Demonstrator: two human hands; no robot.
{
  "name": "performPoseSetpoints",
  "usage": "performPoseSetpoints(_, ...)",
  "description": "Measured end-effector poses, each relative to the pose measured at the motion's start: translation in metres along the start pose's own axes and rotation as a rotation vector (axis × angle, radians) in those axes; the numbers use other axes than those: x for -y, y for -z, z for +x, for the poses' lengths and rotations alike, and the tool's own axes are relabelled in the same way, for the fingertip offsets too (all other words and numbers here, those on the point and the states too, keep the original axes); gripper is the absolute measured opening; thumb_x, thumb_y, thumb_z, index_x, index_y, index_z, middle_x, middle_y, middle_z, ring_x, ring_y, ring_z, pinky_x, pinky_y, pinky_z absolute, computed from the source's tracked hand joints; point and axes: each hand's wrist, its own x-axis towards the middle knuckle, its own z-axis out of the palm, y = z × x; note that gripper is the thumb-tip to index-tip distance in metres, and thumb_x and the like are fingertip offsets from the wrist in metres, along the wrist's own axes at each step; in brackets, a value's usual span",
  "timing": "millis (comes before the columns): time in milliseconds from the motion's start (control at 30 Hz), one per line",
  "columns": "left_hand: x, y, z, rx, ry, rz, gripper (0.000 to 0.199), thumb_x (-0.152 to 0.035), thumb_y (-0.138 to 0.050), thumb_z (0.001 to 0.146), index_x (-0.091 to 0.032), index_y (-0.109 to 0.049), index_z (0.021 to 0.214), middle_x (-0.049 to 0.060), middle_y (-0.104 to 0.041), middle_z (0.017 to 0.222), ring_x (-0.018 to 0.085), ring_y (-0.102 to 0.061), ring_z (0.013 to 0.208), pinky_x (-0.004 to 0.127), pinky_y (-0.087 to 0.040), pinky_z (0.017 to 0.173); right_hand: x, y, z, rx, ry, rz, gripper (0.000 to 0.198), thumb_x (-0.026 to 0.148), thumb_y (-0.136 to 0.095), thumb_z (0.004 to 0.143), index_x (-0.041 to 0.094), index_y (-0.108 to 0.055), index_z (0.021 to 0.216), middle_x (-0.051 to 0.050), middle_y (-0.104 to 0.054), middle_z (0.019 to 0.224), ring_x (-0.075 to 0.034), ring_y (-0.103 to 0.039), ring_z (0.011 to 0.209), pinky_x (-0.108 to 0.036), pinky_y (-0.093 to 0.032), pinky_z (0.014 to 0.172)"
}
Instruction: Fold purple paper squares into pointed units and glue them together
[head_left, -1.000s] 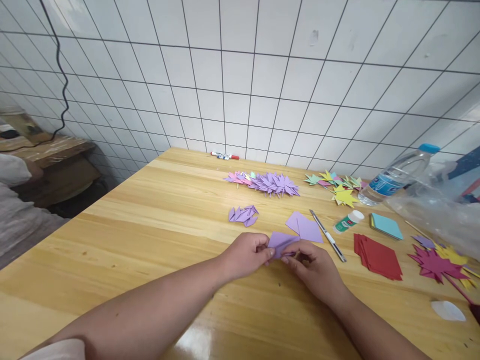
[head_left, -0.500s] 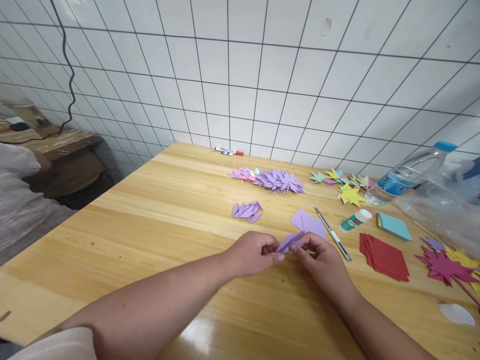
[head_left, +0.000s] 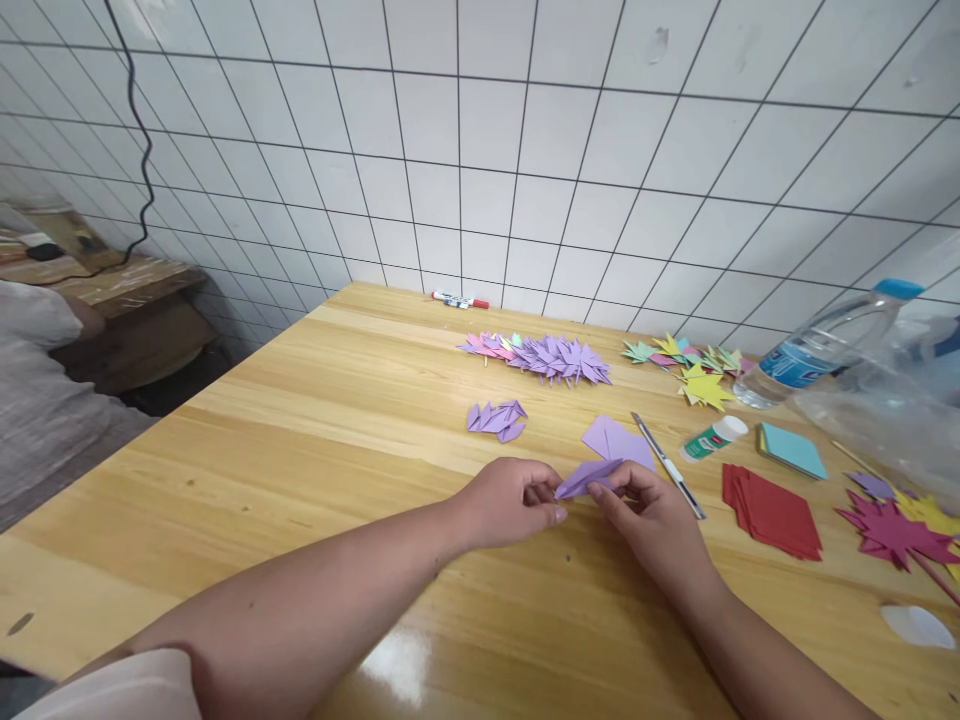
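A folded purple paper piece [head_left: 589, 478] is pinched between the thumb and fingers of my right hand [head_left: 649, 510]. At its left tip is my left hand [head_left: 517, 502], with thumb and curled fingers apart; I cannot tell whether the fingertips touch the paper. Just behind the right hand lie flat purple paper sheets [head_left: 611, 440], partly covered by it. Beside them rests a utility knife [head_left: 667, 465]. Further left on the table is a small group of folded purple pieces [head_left: 497, 420].
Behind lie a cluster of pointed purple paper shapes [head_left: 559, 360] and markers [head_left: 460, 300]. To the right are a glue stick [head_left: 714, 438], red paper [head_left: 772, 512], blue paper [head_left: 793, 450], a water bottle [head_left: 832, 345] and a magenta paper star [head_left: 896, 532]. A person [head_left: 56, 390] sits at far left.
The purple piece has turned in my right hand and shows a broader face. My left thumb and fingers are slightly further from it. The other things lie as before.
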Motion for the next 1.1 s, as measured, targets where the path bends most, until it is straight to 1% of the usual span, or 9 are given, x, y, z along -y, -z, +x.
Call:
performPoseSetpoints(200, -0.005, 0.0017, 0.0001, 0.006, 0.078, -0.1, 0.026, -0.036, -0.053, 0.076, -0.013, -0.063, 0.069, 0.001, -0.06, 0.063, 0.012, -0.055, 0.06, 0.022, -0.041, 0.057, 0.0033, -0.0028, -0.0029, -0.003, -0.026, -0.037, 0.024, 0.039, -0.061, 0.072, 0.019, -0.051, 0.064, 0.004, -0.043, 0.053, -0.009, -0.033, 0.047, -0.022, -0.025, 0.044)
performPoseSetpoints(300, -0.0053, 0.002, 0.0001, 0.027, 0.128, -0.174, 0.027, -0.036, -0.055, 0.075, -0.012, -0.063, 0.069, 0.002, -0.061, 0.062, 0.012, -0.057, 0.061, 0.022, -0.042, 0.058, 0.0035, -0.0026, -0.0037, -0.013, -0.034, -0.061, 0.023, 0.038, -0.062, 0.072, 0.018, -0.051, 0.064, 0.005, -0.042, 0.052, -0.008, -0.032, 0.046, -0.022, -0.025, 0.044)
performPoseSetpoints(400, -0.004, 0.0023, 0.0015, 0.033, 0.115, -0.222, 0.031, -0.039, -0.053, 0.077, -0.011, -0.064, 0.07, 0.004, -0.062, 0.063, 0.012, -0.058, 0.06, 0.022, -0.042, 0.058, 0.002, -0.0016, -0.0025, -0.021, -0.049, -0.033, 0.024, 0.038, -0.062, 0.072, 0.019, -0.049, 0.063, 0.006, -0.039, 0.05, -0.008, -0.031, 0.045, -0.021, -0.024, 0.043)
performPoseSetpoints(533, -0.0024, 0.0029, 0.004, -0.062, 0.079, -0.293, 0.04, -0.047, -0.047, 0.081, -0.011, -0.063, 0.076, 0.005, -0.063, 0.065, 0.012, -0.056, 0.058, 0.022, -0.043, 0.055, -0.0001, -0.001, 0.0003, -0.048, -0.049, 0.023, 0.026, 0.039, -0.061, 0.072, 0.02, -0.046, 0.063, 0.006, -0.037, 0.05, -0.008, -0.03, 0.046, -0.021, -0.023, 0.043)
performPoseSetpoints(667, -0.0002, 0.0024, 0.0033, -0.073, 0.029, -0.189, 0.037, -0.048, -0.053, 0.077, -0.013, -0.064, 0.084, 0.003, -0.063, 0.069, 0.012, -0.057, 0.063, 0.022, -0.043, 0.058, 0.0005, -0.0022, 0.0001, -0.026, -0.025, 0.01, 0.025, 0.038, -0.059, 0.074, 0.02, -0.045, 0.064, 0.006, -0.037, 0.051, -0.008, -0.03, 0.047, -0.021, -0.023, 0.043)
performPoseSetpoints(800, 0.0035, 0.0017, 0.0027, -0.047, -0.012, -0.02, 0.033, -0.043, -0.052, 0.079, -0.014, -0.065, 0.073, 0.001, -0.061, 0.064, 0.012, -0.055, 0.061, 0.022, -0.041, 0.058, 0.0013, -0.0029, -0.0018, -0.052, -0.01, -0.03, 0.026, 0.039, -0.058, 0.075, 0.02, -0.044, 0.063, 0.007, -0.036, 0.05, -0.008, -0.029, 0.046, -0.021, -0.023, 0.043)
performPoseSetpoints(867, 0.0043, 0.0013, 0.0032, -0.032, -0.008, -0.036, 0.032, -0.041, -0.05, 0.08, -0.014, -0.063, 0.069, 0.001, -0.061, 0.064, 0.012, -0.056, 0.061, 0.022, -0.042, 0.058, 0.0009, -0.0029, -0.0023, -0.06, -0.009, -0.051, 0.027, 0.039, -0.058, 0.075, 0.02, -0.044, 0.063, 0.007, -0.035, 0.049, -0.008, -0.029, 0.046, -0.021, -0.023, 0.043)
performPoseSetpoints(1000, 0.0008, 0.0002, 0.0033, -0.03, 0.041, -0.144, 0.033, -0.041, -0.049, 0.08, -0.013, -0.062, 0.071, 0.002, -0.061, 0.066, 0.012, -0.056, 0.061, 0.022, -0.043, 0.059, -0.0002, -0.003, -0.0023, -0.056, -0.025, -0.057, 0.027, 0.04, -0.058, 0.075, 0.02, -0.044, 0.063, 0.007, -0.036, 0.049, -0.008, -0.029, 0.045, -0.021, -0.023, 0.043)
performPoseSetpoints(1100, -0.0032, -0.0001, 0.0018, -0.042, 0.035, -0.087, 0.035, -0.047, -0.054, 0.076, -0.013, -0.064, 0.076, 0.001, -0.058, 0.064, 0.011, -0.051, 0.058, 0.02, -0.039, 0.054, 0.0005, -0.0039, -0.0023, -0.048, -0.012, -0.051, 0.027, 0.04, -0.057, 0.076, 0.02, -0.044, 0.064, 0.006, -0.039, 0.051, -0.008, -0.031, 0.046, -0.021, -0.024, 0.044)
